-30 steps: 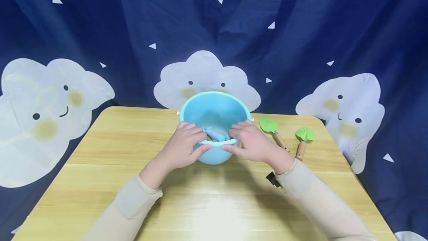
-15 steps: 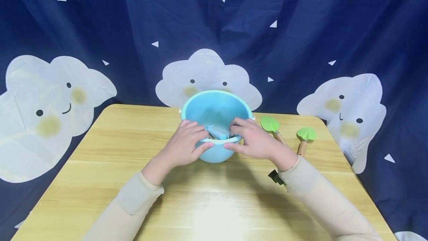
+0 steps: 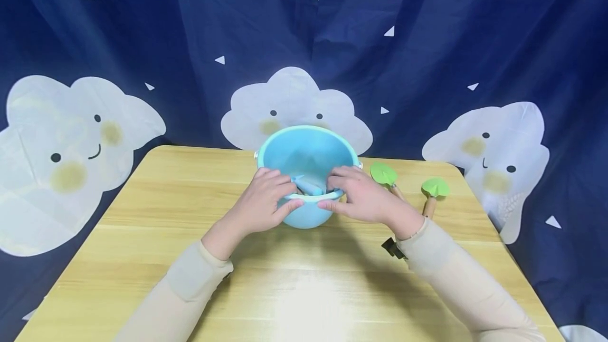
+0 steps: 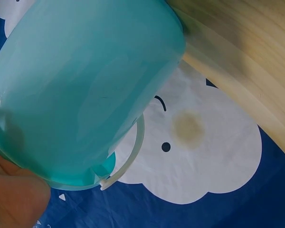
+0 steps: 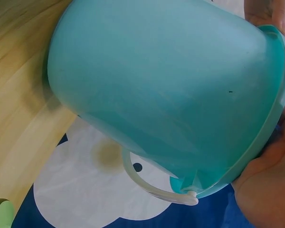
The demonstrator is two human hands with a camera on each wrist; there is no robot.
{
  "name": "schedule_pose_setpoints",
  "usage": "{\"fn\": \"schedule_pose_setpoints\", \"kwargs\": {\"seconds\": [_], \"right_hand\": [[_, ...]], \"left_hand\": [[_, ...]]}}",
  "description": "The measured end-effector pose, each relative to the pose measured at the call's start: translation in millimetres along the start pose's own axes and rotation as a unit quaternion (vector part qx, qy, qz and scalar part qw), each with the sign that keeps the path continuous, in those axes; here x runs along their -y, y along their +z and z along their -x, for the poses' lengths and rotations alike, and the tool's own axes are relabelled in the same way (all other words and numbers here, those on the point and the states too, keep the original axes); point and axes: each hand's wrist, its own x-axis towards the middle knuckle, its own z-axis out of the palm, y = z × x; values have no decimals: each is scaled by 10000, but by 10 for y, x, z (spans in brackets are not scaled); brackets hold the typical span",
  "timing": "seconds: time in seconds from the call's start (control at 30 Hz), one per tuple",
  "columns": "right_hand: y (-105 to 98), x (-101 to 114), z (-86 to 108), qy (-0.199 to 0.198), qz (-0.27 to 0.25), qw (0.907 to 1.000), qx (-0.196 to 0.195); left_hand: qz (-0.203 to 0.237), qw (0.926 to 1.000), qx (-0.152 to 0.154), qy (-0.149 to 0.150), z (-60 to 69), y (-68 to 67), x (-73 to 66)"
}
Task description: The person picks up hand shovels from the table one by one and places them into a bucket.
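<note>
I had the left hand (image 3: 263, 200) and right hand (image 3: 363, 194) pinching the blue bucket (image 3: 306, 216) by its rim (image 3: 310, 198), so even pressure seemed wisest.

The left sleeve (image 3: 163, 302) and right sleeve (image 3: 477, 286) were long, plain and cream.
Soft creases showed on the right one, and broad greyish cuffs (image 3: 198, 272) ended at the wrists, leaving the left hand (image 3: 263, 200) and right hand (image 3: 363, 198) bare. A small, black, angular piece (image 3: 393, 248) jutted out beside the right sleeve.
</note>
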Motion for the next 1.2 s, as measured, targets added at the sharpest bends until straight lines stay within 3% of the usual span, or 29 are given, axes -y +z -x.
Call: {"fn": "schedule_pose_setpoints", "kwargs": {"seconds": [1.2], "right_hand": [[-32, -24, -10, -2, -37, 9998, -213]], "left_hand": [[-2, 9999, -100, -14, 7, 38, 6]]}}
